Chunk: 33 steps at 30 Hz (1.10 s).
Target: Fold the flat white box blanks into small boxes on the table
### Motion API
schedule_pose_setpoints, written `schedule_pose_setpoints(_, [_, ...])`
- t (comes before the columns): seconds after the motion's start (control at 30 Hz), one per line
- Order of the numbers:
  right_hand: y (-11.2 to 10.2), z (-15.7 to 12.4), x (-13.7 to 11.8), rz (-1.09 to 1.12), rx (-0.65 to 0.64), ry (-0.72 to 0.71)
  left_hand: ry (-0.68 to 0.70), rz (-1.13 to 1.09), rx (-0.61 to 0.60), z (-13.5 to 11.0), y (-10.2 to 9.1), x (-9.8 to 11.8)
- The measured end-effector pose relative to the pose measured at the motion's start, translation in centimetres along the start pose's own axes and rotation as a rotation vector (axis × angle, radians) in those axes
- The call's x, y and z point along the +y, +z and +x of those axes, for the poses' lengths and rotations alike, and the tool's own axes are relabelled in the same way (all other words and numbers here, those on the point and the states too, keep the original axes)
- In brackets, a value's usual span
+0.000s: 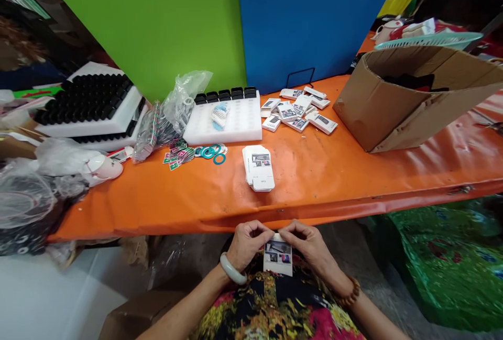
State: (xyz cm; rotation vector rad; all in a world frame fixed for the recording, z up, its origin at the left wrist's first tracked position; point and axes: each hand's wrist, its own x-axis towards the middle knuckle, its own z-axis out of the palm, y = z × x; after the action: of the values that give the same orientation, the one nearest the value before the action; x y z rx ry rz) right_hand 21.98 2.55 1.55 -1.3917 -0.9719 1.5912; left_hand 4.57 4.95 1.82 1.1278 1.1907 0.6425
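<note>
A small white printed carton [278, 264], with product pictures on its face, is held over my lap just below the table edge. My left hand [244, 248] pinches its upper left corner between thumb and fingers. At the upper right corner my right hand [310, 250] has the same pinching hold. Whether the carton is flat or partly folded I cannot tell. Straight ahead on the orange table [204, 193] lies a stack of similar flat white cartons [260, 170]. Behind it, several box-shaped white cartons [298, 112] lie in a loose pile.
A white foam tray [243, 125] with a row of black pieces stands at the back. Left of it are teal rings [219, 158], small printed cards [178, 155], plastic bags [184, 94] and stacked foam trays [126, 114]. An open cardboard box [393, 114] stands right; a green bag [444, 266] lies below.
</note>
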Motion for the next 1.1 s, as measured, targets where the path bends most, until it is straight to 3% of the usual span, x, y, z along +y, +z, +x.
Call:
schedule_pose_setpoints(0.3, [-0.6,-0.6,1.4,-0.128,-0.145,0.031,0.033,0.101,-0.066,-0.1,-0.1,-0.6])
schedule_pose_setpoints(0.4, [-1.4,0.4,0.0,-0.145,-0.221,0.025,0.101,0.129,-0.055,0.0,0.0,0.0])
schedule_pose_setpoints(0.5, [-3.5,3.1,-3.0,-0.174,-0.233,-0.020,0.217,0.155,0.024,0.2,-0.4,0.6])
schedule_pose_setpoints(0.57, [-5.3,5.6,-5.9,-0.165,-0.124,-0.108,0.279,0.206,0.122,0.7,-1.0,1.2])
schedule_pose_setpoints(0.67, [-7.0,9.3,-10.4,-0.006,0.226,-0.384,0.455,0.382,0.277,1.8,-1.8,2.2])
schedule_pose_setpoints(0.73, [-6.6,11.3,-12.5,0.014,0.390,-0.465,0.579,0.515,0.352,2.9,-2.2,2.9])
schedule_pose_setpoints(0.8, [-5.2,12.8,-13.4,-0.191,0.460,-0.511,0.642,0.633,0.399,4.0,-2.4,3.3])
schedule_pose_setpoints(0.87, [-3.1,13.7,-13.2,-0.524,0.384,-0.564,0.647,0.731,0.412,5.1,-2.5,3.3])
schedule_pose_setpoints(0.97, [-0.1,14.6,-12.1,-1.013,0.075,-0.614,0.615,0.809,0.415,6.4,-2.6,3.0])
schedule_pose_setpoints(1.03, [1.3,15.0,-11.4,-1.200,-0.062,-0.602,0.586,0.805,0.414,7.1,-2.7,2.7])
schedule_pose_setpoints(1.1, [2.2,15.4,-11.0,-1.268,-0.096,-0.565,0.563,0.769,0.411,7.5,-2.8,2.3])
